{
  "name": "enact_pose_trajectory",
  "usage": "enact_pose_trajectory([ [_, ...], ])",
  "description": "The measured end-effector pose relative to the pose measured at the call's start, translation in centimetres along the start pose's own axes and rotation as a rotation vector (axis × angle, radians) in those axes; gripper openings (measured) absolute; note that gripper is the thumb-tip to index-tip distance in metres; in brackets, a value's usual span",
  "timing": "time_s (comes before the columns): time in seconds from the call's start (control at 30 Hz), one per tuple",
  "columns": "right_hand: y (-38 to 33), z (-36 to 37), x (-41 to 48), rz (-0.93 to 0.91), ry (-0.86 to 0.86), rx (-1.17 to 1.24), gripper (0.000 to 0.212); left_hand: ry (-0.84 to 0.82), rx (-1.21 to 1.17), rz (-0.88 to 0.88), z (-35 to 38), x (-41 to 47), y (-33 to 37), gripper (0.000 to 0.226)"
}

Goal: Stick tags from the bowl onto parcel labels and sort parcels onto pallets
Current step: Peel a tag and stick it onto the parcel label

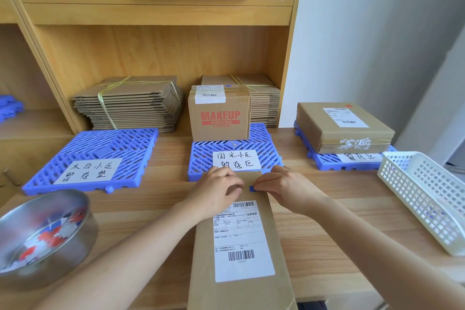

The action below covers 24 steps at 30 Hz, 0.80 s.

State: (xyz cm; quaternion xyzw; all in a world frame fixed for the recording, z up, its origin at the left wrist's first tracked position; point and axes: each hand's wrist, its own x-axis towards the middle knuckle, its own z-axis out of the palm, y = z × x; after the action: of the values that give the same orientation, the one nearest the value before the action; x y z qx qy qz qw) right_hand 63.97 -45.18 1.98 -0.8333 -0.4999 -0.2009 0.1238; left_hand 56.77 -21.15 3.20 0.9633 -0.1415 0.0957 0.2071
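Care suits the flimsy-looking blue tag: our right hand pinches its edge over the parcel; whether our curled left hand grips it, we cannot tell.

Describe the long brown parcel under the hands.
The long brown cardboard parcel lies flat on the wooden table, its far end by the middle blue plastic pallet. A white printed label with two barcodes is stuck on top. The left hand rests on its far end; the right hand pinches a small blue tag there.
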Motion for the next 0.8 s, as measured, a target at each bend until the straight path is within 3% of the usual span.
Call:
enact_pose_trajectory([
  [0.13, -0.7, 0.0, -0.6, 0.267, 0.083, 0.157, 0.028, -0.044, -0.01, -0.008, -0.3, -0.1, 0.1, 0.034],
  [0.23, -1.6, 0.4, 0.0, 0.573, -0.021, 0.18, 0.047, -0.054, 0.025, -0.038, -0.4, 0.0, 0.5, 0.038],
  [0.33, -2.6, 0.5, 1.3, 0.745, -0.111, 0.208, 0.066, -0.053, 0.123, -0.155, -0.3, 0.7, 1.0, 0.049],
  [0.57, -3.3, 0.2, 1.7, 0.845, -0.272, 0.169, 0.083, -0.227, 0.233, -0.297, 0.8, 1.3, 1.3, 0.057],
  [0.8, -3.2, -0.6, 1.7, 0.873, -0.257, 0.131, 0.072, -0.242, 0.21, -0.326, -0.3, 0.7, 0.2, 0.055],
])
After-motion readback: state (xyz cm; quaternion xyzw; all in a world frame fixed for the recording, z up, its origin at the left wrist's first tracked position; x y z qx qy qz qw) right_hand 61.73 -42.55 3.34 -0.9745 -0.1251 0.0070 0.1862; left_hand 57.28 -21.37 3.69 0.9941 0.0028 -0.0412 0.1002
